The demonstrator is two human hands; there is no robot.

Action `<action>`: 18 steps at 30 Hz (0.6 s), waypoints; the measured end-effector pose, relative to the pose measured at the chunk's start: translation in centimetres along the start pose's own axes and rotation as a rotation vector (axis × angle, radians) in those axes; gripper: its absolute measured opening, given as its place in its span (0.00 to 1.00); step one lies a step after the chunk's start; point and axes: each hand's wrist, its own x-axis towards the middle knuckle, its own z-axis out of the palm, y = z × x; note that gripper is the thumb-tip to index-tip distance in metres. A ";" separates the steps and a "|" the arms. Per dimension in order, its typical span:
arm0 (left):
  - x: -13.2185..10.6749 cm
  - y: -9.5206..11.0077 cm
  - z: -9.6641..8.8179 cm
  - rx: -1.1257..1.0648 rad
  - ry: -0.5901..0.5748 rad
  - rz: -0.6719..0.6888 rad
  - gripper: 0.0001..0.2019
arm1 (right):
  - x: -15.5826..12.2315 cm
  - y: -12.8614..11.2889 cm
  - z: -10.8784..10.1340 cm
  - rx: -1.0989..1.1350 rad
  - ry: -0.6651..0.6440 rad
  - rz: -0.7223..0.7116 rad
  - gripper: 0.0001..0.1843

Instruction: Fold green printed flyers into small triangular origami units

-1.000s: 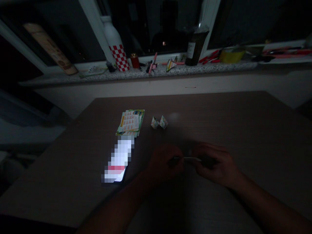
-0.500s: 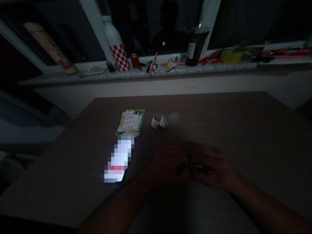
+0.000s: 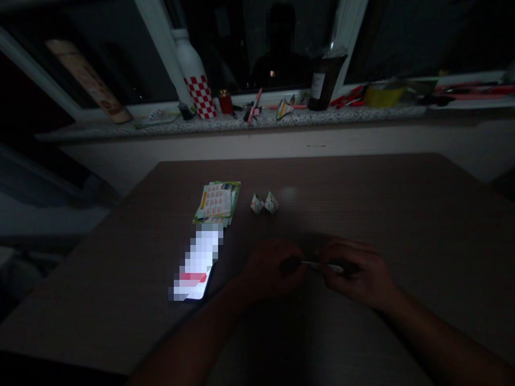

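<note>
At the near side of the desk, a thin pale strip bridges the short gap between the left hand and the right hand, too dim for me to say what it is. The left grip is curled closed on one end; the right grip clamps the other between thumb and fingers. Beyond them sit two folded paper shapes, just right of some stacked cards.

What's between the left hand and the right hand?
A thin pale strip, seen in the head view, spans the gap from the left hand to the right hand. Too dark to tell its material.
</note>
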 end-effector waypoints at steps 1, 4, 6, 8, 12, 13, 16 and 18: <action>0.0 0.0 0.1 0.002 0.006 0.004 0.05 | 0.0 0.1 0.0 0.010 -0.011 0.010 0.05; -0.1 0.0 0.2 0.021 0.036 0.039 0.06 | -0.1 0.2 0.0 0.020 -0.060 0.016 0.06; -0.1 0.1 0.2 0.024 0.060 0.064 0.07 | -0.2 0.2 0.0 0.024 -0.078 0.016 0.06; -0.2 0.3 0.0 -0.001 0.074 0.081 0.07 | -0.2 0.0 0.0 0.035 -0.087 0.020 0.06; -0.2 0.5 -0.4 -0.096 0.054 0.026 0.08 | -0.3 -0.3 -0.1 0.061 -0.103 0.062 0.06; -0.2 0.6 -0.5 -0.121 0.040 -0.020 0.08 | -0.3 -0.3 -0.1 0.072 -0.103 0.078 0.06; 0.0 0.7 -0.5 -0.214 0.010 -0.198 0.07 | -0.3 -0.1 0.0 0.105 -0.093 0.119 0.05; 0.1 0.7 -0.4 -0.277 0.012 -0.295 0.07 | -0.3 0.0 0.1 0.109 -0.082 0.137 0.04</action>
